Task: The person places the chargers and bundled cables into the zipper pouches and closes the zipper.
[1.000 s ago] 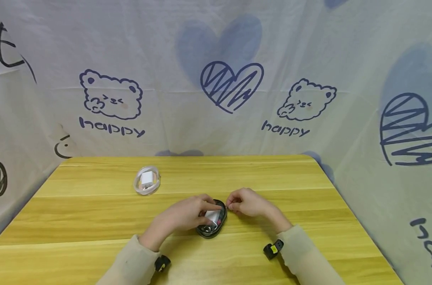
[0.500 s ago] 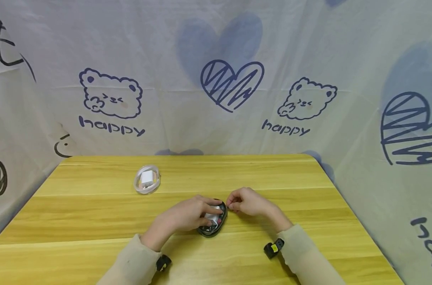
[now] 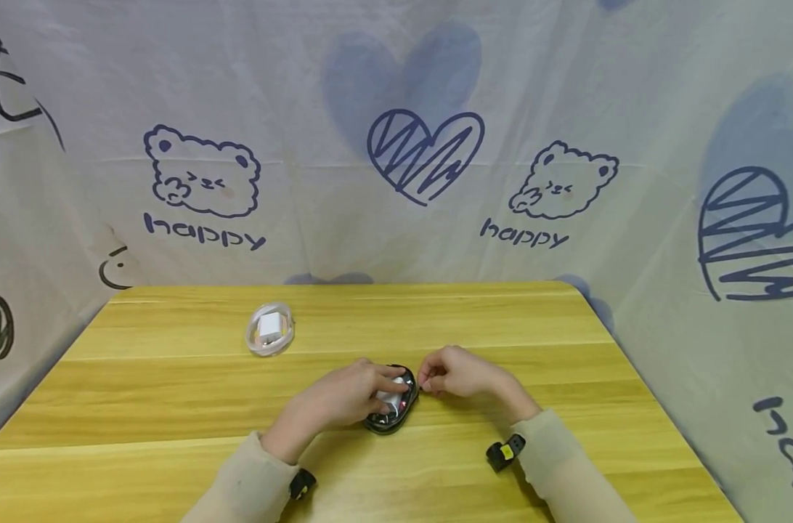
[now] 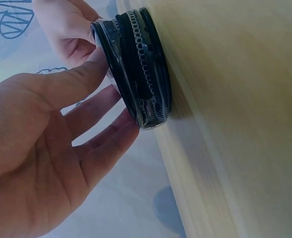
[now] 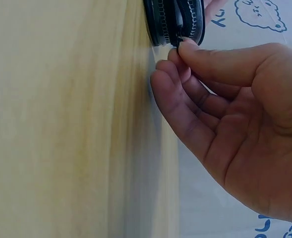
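A small oval zip pouch [image 3: 401,416] with a clear top and black trim lies on the table, a white block and something pinkish inside it. Its zipper runs round the side wall, as the left wrist view shows. My left hand [image 3: 346,392] presses on the pouch's top with thumb and fairly straight fingers spread over it. At the right edge of the pouch, my right hand [image 3: 458,371] pinches the zipper pull [image 5: 179,43] between thumb and index finger. Just above the pull in the right wrist view, the zipper's two rows stand apart.
Towards the back left of the wooden table [image 3: 174,407] lies a coiled clear-white cable with a white charger block [image 3: 270,327]. A printed cloth [image 3: 318,181] hangs behind the table's far edge and along the sides.
My right hand has shifted slightly towards me along the pouch's right edge. The fingers of my left hand have resettled on the pouch's top, which has barely moved.
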Motion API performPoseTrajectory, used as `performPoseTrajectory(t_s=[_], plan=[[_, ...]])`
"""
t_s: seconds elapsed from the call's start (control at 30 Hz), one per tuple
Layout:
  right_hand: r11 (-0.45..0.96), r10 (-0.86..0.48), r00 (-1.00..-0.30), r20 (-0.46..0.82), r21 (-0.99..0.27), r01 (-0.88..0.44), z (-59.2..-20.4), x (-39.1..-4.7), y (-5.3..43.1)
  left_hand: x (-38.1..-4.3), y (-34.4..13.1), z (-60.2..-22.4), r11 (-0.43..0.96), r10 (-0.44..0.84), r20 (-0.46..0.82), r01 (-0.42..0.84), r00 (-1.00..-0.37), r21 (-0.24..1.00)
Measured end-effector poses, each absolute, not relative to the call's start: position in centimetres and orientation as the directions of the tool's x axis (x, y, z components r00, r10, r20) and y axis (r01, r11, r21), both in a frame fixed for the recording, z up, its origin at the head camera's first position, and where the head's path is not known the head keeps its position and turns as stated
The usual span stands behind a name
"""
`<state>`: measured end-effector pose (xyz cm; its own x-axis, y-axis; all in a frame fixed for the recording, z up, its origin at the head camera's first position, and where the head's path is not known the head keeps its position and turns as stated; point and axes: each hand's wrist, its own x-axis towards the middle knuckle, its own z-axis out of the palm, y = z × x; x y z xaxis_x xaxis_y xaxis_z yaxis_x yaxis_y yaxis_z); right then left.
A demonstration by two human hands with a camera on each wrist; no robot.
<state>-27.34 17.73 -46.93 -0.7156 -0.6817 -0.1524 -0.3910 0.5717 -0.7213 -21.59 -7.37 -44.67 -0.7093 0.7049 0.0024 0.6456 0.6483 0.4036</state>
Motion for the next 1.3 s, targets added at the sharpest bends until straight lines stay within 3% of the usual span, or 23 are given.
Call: performPoseTrajectory(t_s=[0.4,0.67,0.83,1.3], plan=[[0.571,-0.682,-0.714,-0.156,-0.724,-0.387,-46.91,-27.32,17.75,-21.61,-7.65,-44.78,0.637,0.713,0.013,0.655,-0.701,0.408],[0.587,-0.624,-0.777,-0.08,-0.705,-0.399,-47.09,-27.25,17.28,-21.51,-7.47,-44.63,0.658,0.699,0.007,0.647,-0.715,0.386],[0.595,-0.578,-0.814,-0.067,-0.716,-0.364,-47.03,-27.17,16.97,-21.64,-7.36,-44.79,0.631,0.721,0.043,0.681,-0.692,0.372],[0.594,-0.617,-0.781,-0.098,-0.709,-0.381,-47.0,-27.32,17.27,-21.52,-7.28,-44.9,0.644,0.716,0.01,0.665,-0.698,0.379]])
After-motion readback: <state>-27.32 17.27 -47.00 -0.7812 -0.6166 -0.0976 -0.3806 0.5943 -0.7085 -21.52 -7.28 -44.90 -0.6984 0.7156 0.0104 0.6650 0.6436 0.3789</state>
